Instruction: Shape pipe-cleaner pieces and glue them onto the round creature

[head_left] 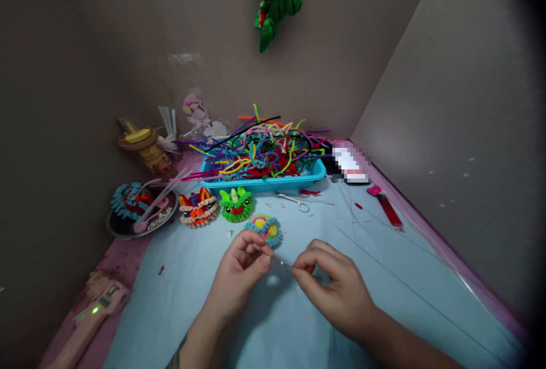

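Strand (287, 266): thin, between both hands, above the table (170, 301)
Right hand (330, 281): thumb and forefinger pinching the strand
Left hand (242, 266): fingertips drawn close; cannot tell whether gripping
Fuzzy disc (273, 231): just beyond left hand

My bench (125, 252) wears a pink cover under a pale blue sheet (179, 289). At twelve o'clock stands my blue tray (264, 185), with scissors (290, 197) just this side. I have a metal bowl (115, 222) at ten, a pink tool (87, 326) at eight and a red tool (390, 212) at two. Towards eleven sit orange (199, 215) and green (234, 210) fuzzy heads; a blue-and-yellow piece (271, 231) lies nearer the middle.
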{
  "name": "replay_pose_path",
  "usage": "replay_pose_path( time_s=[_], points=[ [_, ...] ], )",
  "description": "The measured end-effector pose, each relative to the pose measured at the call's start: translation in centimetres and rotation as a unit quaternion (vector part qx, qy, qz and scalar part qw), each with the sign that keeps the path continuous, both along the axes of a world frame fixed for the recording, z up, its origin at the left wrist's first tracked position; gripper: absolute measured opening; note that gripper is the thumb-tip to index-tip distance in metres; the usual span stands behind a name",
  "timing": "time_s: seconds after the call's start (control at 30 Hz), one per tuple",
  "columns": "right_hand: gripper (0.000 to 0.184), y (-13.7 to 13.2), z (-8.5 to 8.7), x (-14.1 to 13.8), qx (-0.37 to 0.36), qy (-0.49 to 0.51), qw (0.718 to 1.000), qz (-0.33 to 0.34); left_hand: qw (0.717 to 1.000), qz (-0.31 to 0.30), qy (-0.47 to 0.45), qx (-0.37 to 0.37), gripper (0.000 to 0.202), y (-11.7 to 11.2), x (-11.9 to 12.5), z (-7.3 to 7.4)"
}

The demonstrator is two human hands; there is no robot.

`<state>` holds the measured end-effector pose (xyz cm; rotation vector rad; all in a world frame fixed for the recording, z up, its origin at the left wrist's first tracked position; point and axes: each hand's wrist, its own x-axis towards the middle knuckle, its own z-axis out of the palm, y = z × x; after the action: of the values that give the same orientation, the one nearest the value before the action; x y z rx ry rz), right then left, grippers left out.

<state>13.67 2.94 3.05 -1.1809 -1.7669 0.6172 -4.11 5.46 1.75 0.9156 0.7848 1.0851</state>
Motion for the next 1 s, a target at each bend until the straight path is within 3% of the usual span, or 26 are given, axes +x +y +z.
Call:
replay_pose_path(
  time_s=[0.53, 0.87, 1.0],
  points=[
    [0.016, -0.2, 0.0, 0.0, 0.020, 0.009, 1.000, 0.007, 1.000, 0.022, 0.005, -0.010, 0.022, -0.1, 0.1, -0.1],
    [0.017, -0.3, 0.1, 0.0, 0.015, -0.007, 1.000, 0.001, 0.991, 0.055, 0.117, 0.028, 0.023, -0.4, 0.5, 1.2],
    [0.016, -0.3, 0.0, -0.1, 0.000, -0.006, 1.000, 0.000, 0.990, 0.046, 0.126, 0.033, 0.034, -0.6, 0.9, 1.2]
  ],
)
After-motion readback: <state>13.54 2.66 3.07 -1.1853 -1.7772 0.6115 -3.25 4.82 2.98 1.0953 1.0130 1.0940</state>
